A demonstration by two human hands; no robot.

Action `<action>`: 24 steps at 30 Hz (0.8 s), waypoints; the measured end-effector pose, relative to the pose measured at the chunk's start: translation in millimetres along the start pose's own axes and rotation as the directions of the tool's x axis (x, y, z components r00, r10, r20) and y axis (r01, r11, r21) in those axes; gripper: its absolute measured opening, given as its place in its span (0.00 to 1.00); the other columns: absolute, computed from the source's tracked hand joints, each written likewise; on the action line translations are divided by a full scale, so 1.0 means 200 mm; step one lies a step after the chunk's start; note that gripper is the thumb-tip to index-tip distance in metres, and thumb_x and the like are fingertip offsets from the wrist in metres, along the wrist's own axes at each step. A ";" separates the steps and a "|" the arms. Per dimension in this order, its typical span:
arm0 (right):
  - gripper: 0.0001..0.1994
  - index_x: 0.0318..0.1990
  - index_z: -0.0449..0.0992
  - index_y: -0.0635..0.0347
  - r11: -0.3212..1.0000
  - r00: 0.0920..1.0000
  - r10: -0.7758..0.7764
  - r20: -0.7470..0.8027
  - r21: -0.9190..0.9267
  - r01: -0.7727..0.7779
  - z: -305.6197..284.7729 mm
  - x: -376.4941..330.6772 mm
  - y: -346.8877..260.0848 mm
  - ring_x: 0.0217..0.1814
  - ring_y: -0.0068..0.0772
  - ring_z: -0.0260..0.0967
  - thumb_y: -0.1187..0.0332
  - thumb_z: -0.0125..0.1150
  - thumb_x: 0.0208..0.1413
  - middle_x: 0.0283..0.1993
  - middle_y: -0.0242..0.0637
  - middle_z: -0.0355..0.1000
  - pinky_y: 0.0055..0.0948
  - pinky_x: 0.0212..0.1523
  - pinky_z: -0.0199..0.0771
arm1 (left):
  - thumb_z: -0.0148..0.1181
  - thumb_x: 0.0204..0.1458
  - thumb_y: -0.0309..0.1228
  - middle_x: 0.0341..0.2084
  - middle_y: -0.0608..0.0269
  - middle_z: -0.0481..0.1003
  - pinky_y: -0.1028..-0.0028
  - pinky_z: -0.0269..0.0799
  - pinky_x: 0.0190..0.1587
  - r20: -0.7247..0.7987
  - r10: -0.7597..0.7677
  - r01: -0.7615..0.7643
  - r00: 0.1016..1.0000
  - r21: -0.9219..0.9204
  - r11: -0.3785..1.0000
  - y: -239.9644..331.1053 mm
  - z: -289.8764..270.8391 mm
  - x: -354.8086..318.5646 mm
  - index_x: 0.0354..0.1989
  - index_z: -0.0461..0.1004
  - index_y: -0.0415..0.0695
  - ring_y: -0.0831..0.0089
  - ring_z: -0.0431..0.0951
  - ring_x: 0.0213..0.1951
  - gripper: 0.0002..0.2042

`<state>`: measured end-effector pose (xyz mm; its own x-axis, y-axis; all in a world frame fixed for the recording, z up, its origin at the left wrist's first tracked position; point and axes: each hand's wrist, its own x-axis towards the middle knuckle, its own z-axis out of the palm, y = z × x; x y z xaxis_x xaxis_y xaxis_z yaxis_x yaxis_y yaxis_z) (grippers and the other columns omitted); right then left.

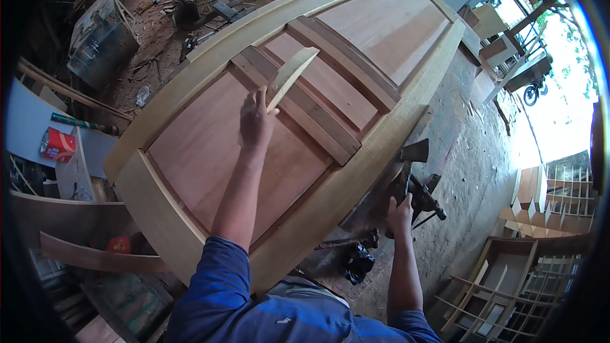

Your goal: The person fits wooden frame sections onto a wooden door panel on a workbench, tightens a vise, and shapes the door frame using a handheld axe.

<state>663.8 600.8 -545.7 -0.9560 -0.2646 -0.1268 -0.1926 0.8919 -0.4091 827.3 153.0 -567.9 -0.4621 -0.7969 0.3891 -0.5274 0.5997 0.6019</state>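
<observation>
My left hand [257, 121] is closed around the lower end of a pale, pointed wooden wedge [293, 75]. The wedge is held tilted above a wooden panelled door [210, 146], which has light edge strips and darker cross rails. To the right of the door, my right hand [400, 217] grips the handle of a hatchet [415, 150], its dark blade raised upward. Close behind that hand is a dark metal vise [427, 195], partly hidden by the hand and hatchet.
A black plastic bag [359, 264] lies below the door's right edge. Wood scraps cover the ground at the upper left, near a dark, weathered box [101, 44]. A red packet [58, 145] sits at the left. Wooden lattice frames [508, 279] stand at the lower right.
</observation>
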 end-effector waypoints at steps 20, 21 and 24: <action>0.25 0.60 0.71 0.71 0.989 0.980 -0.139 -0.142 -0.078 0.129 0.16 0.16 -0.67 0.54 0.60 0.80 0.60 0.64 0.64 0.51 0.62 0.79 0.49 0.53 0.78 | 0.74 0.52 0.36 0.52 0.57 0.81 0.58 0.70 0.61 0.007 0.104 -0.103 0.995 0.249 0.963 -0.89 0.20 1.04 0.65 0.74 0.48 0.57 0.78 0.56 0.30; 0.24 0.60 0.71 0.69 0.989 0.991 -0.133 -0.010 0.063 0.133 0.18 0.24 -0.85 0.51 0.59 0.80 0.59 0.64 0.65 0.48 0.60 0.79 0.49 0.50 0.77 | 0.73 0.53 0.37 0.55 0.59 0.80 0.58 0.69 0.64 -0.066 0.165 -0.142 0.984 0.267 0.953 -0.93 0.24 1.12 0.66 0.74 0.49 0.57 0.77 0.60 0.30; 0.23 0.61 0.70 0.58 0.945 0.944 -0.294 0.152 0.191 0.264 0.37 0.50 -1.43 0.45 0.59 0.79 0.53 0.61 0.67 0.41 0.56 0.78 0.50 0.45 0.75 | 0.71 0.55 0.39 0.60 0.62 0.78 0.59 0.66 0.68 -0.124 0.214 -0.157 0.969 0.362 0.919 -1.01 0.33 1.31 0.68 0.72 0.53 0.58 0.74 0.65 0.30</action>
<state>639.3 290.7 -508.9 -0.8119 -0.5677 -0.1364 -0.3923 0.7035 -0.5926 765.3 -172.9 -634.3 -0.4723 -0.6529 0.5921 -0.6704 0.7023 0.2396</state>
